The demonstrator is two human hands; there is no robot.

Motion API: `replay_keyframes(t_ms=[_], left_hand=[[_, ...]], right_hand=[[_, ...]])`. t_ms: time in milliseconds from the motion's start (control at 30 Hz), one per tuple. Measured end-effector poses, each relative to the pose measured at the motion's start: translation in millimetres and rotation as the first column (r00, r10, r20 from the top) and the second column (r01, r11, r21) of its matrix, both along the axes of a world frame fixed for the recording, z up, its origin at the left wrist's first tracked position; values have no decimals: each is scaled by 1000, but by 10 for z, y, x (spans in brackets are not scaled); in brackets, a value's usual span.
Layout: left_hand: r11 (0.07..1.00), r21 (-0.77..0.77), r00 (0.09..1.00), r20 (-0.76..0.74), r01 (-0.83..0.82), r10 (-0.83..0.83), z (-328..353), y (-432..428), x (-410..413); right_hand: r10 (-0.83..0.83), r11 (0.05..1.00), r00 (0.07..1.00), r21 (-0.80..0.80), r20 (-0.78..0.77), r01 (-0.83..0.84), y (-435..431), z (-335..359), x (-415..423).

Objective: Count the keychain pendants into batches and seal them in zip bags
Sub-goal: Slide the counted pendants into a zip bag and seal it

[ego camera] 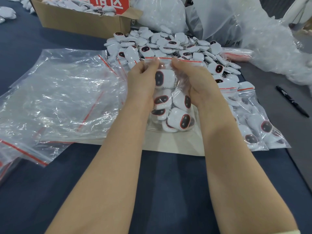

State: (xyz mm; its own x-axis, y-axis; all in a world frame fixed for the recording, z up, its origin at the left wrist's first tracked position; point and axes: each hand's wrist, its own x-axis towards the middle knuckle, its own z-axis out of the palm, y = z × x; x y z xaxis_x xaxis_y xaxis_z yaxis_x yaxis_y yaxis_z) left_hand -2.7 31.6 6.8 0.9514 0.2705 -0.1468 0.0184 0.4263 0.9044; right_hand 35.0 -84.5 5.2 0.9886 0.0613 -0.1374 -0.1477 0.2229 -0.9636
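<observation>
The person is working on the sealing step: a zip bag loaded with a batch of pendants is being held upright over a pale paper sheet on the dark table, at the middle of the scene. The left hand and the right hand are both pinching the bag's top just below its red zip strip, fingertips close together near the middle of the strip and the palms cradling the bag's sides. Whether the strip is already pressed shut is not showing; by the look of it, closing is only beginning. The next move probably calls for running the pinching fingers outward along the strip to both corners, keeping pendants clear of the closure, then laying the bag with the filled bags lying to the right. The loose heap of pendants is lying just beyond the hands, and a stack of empty zip bags is spreading out to the left. A cardboard box at far left is holding more pendants, with a red sign bearing large white Chinese characters, cropped by the frame; the last looks like 区. Some dark handwriting on a plastic sack at far right is too faint to read. A black marker is lying at right, its lettering too small to make out.
</observation>
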Motion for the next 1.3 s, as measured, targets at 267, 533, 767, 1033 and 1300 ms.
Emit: replay_keyframes(t_ms=[267, 533, 767, 1033, 1300], left_hand=[[981, 174, 996, 5, -86, 86, -50, -3, 51], [997, 34, 997, 15, 70, -70, -20, 26, 21], [1000, 11, 1000, 16, 4, -4, -18, 16, 22], [994, 9, 994, -23, 111, -111, 27, 37, -38], [997, 77, 1000, -12, -19, 20, 5, 2, -6]], right_hand=[[2, 999, 1000, -32, 5, -1, 34, 31, -25], [3, 1000, 1000, -13, -21, -3, 4, 31, -31], [28, 999, 1000, -24, -6, -28, 41, 40, -39], [20, 1000, 997, -9, 75, -19, 78, 40, -61], [-13, 998, 999, -67, 41, 16, 159, 67, -143]])
